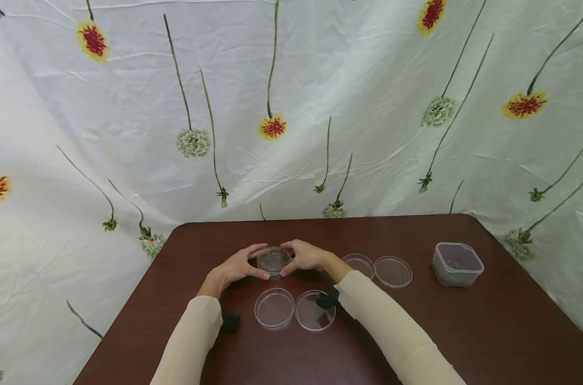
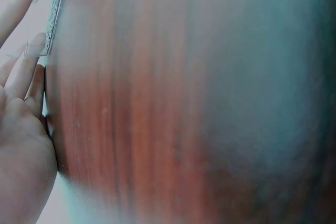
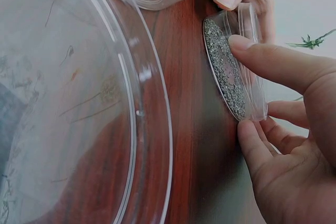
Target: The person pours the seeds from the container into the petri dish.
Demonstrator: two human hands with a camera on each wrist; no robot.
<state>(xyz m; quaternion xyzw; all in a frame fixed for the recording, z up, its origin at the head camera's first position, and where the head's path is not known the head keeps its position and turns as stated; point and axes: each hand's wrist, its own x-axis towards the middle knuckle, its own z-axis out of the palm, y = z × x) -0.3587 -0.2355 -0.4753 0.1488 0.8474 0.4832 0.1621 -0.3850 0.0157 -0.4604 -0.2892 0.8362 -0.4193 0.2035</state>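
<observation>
- Grey grit [image 3: 223, 69] covers the floor of the dish [image 1: 273, 260] at the far middle of the table [image 1: 253, 358], so that one seems filled.
- Left hand [image 1: 237, 266] grasps the dish's left side, thumb near and fingers far; right hand [image 1: 308, 255] grips its right side the same way.
- A clear rim stands over the grit, probably a lid [image 3: 257, 95] already on; whether it is fully seated, I cannot tell.
- Whether the dish rests on the table or is slightly lifted is also unclear.
- Near-left dish [image 1: 274, 307] and near-right dish [image 1: 313, 320], side by side, show no grit and look unfilled.
- Two right dishes [image 1: 393, 271], partly behind the right arm, look likewise; which pieces are lids, I cannot tell.
- Far right, the box [image 1: 457, 278] holds some dark stuff low down, perhaps more grit.
- Judging by this, one dish is done or nearly so; the rest seem left.
</observation>
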